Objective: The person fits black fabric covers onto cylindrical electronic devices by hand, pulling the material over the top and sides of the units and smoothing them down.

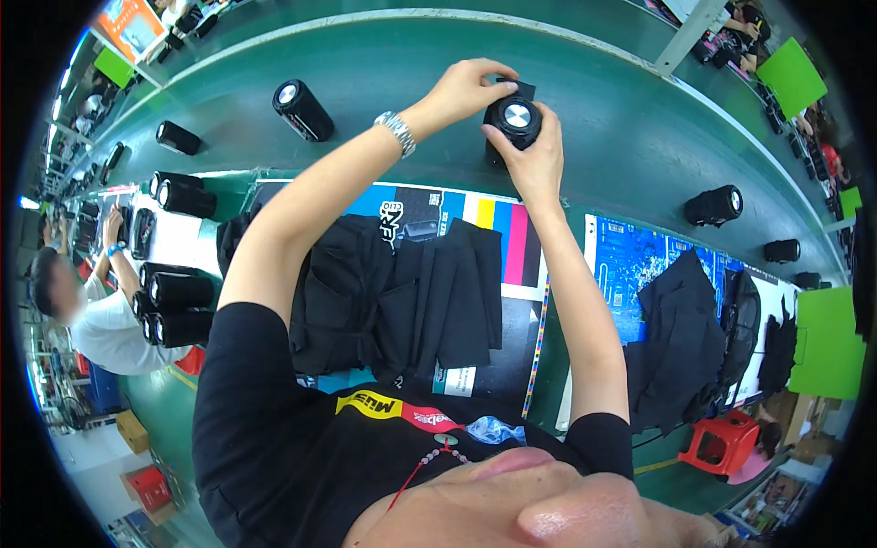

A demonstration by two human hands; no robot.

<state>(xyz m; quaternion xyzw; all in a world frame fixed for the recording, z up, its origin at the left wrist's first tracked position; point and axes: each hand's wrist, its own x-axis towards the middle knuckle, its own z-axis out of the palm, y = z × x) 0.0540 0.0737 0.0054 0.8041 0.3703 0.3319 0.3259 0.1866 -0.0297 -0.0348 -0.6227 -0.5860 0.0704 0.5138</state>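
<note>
On the green conveyor belt, a black cylindrical speaker point(515, 123) stands on end with its silver round end cap facing up. My right hand point(537, 155) grips it, thumb on the near side and fingers round its right side. At its upper left, my left hand point(470, 87) has its fingertips pinched at the edge of a dark flat piece point(527, 89) beside the speaker; what exactly they hold is too small to tell. Below my arms, a pile of folded black fabric pieces point(402, 301) lies on printed sheets.
More black speakers sit on the belt: an upright one point(303, 110) at left and a lying one point(713, 206) at right. Several speakers point(183, 290) crowd the left bench near a seated co-worker point(110, 320). Black fabric point(676, 338), a red stool point(722, 443) and green panels point(827, 342) are at right.
</note>
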